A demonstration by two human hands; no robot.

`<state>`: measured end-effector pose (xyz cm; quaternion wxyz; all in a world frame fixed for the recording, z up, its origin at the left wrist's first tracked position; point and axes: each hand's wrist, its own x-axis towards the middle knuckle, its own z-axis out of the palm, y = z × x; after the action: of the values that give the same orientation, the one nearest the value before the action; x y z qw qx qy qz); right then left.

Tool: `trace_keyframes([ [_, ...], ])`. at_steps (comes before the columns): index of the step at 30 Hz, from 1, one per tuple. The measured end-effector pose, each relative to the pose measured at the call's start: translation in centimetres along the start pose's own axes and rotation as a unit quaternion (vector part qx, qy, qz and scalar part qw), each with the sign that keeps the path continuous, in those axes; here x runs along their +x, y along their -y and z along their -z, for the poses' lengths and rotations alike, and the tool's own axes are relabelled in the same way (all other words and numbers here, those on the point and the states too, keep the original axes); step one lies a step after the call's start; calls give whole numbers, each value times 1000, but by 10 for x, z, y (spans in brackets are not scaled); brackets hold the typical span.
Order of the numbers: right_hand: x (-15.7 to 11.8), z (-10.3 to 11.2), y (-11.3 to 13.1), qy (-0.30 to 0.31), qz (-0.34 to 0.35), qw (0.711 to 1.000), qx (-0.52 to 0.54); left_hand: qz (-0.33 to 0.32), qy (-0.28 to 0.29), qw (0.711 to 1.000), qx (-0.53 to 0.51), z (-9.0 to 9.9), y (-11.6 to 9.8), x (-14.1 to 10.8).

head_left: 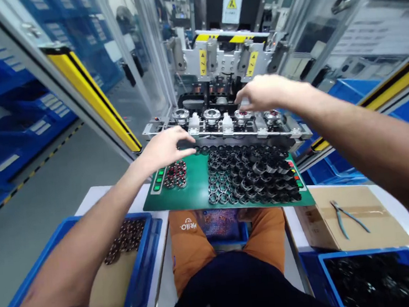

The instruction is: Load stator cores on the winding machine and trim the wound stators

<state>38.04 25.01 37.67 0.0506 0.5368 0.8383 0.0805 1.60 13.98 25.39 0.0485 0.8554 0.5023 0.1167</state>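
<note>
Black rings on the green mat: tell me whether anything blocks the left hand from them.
Nothing visible does. The open left hand is near the left end of the back row of black rings, with no object showing between.

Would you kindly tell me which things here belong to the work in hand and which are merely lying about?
Apparently part of the work:
round fixtures, right hand at one
black rings on green mat
reddish parts left of them

Seemingly just lying about:
pliers
cardboard box under them

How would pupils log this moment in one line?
left hand: open, over green board; right hand: at fixture row, grip unclear; black rings: on board; pliers: on cardboard box
</note>
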Motion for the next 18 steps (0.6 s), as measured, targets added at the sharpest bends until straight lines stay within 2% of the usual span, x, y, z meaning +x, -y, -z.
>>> trace_keyframes([
  [2,12,13,-46,27,-47,998,-38,-27,-15,999,15,5,-12,63],
  [4,15,14,-80,61,-102,992,-35,-46,-26,998,36,3,-28,127],
  [7,7,-8,-106,74,-155,985,5,-58,-34,996,63,-14,-55,208],
  [9,0,-31,-114,94,-162,981,45,-60,-29,995,75,-32,-70,247],
  [13,-3,-76,-123,165,-166,967,97,-70,-14,993,95,-66,-84,290],
  [16,4,-98,-131,191,-176,958,122,-67,-7,987,143,-84,-82,307],
  [18,10,-108,-135,210,-179,951,141,-52,20,984,169,-91,-76,315],
])
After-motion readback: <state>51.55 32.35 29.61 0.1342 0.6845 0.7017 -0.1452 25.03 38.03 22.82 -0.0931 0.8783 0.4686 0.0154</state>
